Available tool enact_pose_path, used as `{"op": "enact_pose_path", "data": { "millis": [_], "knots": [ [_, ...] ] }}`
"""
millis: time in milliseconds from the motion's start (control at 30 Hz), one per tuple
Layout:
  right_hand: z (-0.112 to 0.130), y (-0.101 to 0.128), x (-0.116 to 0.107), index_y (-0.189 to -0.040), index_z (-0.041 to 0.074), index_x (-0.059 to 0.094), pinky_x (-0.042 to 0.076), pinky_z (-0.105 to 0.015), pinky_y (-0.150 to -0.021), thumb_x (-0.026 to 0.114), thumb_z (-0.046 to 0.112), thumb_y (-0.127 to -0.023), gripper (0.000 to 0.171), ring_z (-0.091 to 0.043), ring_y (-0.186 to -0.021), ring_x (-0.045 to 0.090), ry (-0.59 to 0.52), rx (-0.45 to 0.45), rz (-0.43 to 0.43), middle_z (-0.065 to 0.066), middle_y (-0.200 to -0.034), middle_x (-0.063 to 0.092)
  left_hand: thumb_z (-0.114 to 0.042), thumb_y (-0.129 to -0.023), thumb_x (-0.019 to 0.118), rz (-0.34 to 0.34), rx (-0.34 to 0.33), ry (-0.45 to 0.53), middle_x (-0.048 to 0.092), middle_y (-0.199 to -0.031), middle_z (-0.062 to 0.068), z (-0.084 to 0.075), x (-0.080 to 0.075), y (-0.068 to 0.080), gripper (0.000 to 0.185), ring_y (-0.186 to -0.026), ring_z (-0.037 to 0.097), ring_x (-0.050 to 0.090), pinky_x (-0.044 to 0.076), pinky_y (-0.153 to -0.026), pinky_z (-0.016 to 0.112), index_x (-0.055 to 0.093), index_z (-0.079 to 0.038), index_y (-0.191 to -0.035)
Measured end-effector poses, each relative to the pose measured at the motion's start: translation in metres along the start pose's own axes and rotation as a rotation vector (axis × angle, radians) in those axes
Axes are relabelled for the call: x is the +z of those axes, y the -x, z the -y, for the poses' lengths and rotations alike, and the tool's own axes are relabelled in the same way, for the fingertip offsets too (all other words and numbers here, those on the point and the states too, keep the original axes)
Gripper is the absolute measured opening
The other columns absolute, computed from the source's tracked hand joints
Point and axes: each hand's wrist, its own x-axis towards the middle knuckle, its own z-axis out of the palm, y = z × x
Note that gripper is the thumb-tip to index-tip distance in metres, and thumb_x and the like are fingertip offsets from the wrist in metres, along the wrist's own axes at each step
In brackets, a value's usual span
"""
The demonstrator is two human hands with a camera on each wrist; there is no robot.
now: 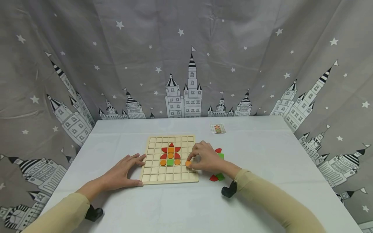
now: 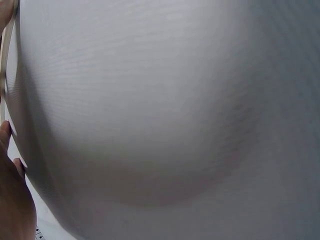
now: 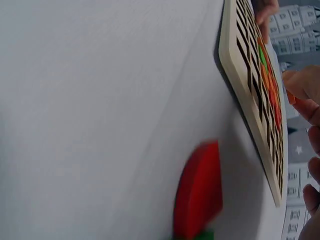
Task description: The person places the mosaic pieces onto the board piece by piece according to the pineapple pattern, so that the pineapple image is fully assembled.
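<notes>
A wooden grid board (image 1: 155, 177) lies on the table in the head view. My left hand (image 1: 122, 173) spreads along its left edge, fingers and thumb touching the rim. Between thumb and fingertips, my right hand (image 1: 206, 157) pinches a small orange piece (image 1: 188, 164) over the board's right side; the fingers cover part of it. Set in the grid are a red triangle (image 1: 171, 145), an orange square (image 1: 171, 150), a green square (image 1: 170, 162), orange discs (image 1: 163, 162) and several red quarter-round pieces (image 1: 164, 150). White fabric fills most of the left wrist view.
Right of the board, partly behind my right hand and wrist, lie loose red (image 1: 213, 178) and green (image 1: 220, 176) pieces on the white table (image 1: 175, 207). A small pattern card (image 1: 218, 128) sits at the back. A grey castle-print curtain (image 1: 140, 42) hangs behind.
</notes>
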Motion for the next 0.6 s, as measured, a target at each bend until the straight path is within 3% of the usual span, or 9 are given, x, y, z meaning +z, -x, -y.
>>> {"op": "enact_pose_path", "data": {
  "millis": [267, 600],
  "knots": [
    [0.028, -0.024, 0.021, -0.096, 0.031, 0.079, 0.036, -0.03, -0.079, 0.081, 0.045, -0.084, 0.018, -0.011, -0.094, 0.041, 0.046, -0.086, 0.041, 0.013, -0.095, 0.056, -0.068, -0.074, 0.08, -0.002, -0.004, 0.008, 0.036, -0.164, 0.0, -0.001, -0.001, 0.001, 0.08, -0.152, 0.037, 0.026, 0.012, -0.124, 0.06, 0.059, -0.019, -0.134],
    [0.039, -0.038, 0.038, -0.096, 0.033, 0.079, 0.035, -0.026, -0.075, 0.08, 0.047, -0.086, 0.017, -0.009, -0.091, 0.041, 0.098, -0.139, 0.027, 0.017, -0.091, 0.053, -0.07, -0.073, 0.08, -0.005, -0.012, -0.005, 0.035, -0.165, -0.002, 0.001, 0.001, 0.0, 0.082, -0.152, 0.036, 0.026, 0.011, -0.125, 0.059, 0.059, -0.021, -0.135]
  ]
}}
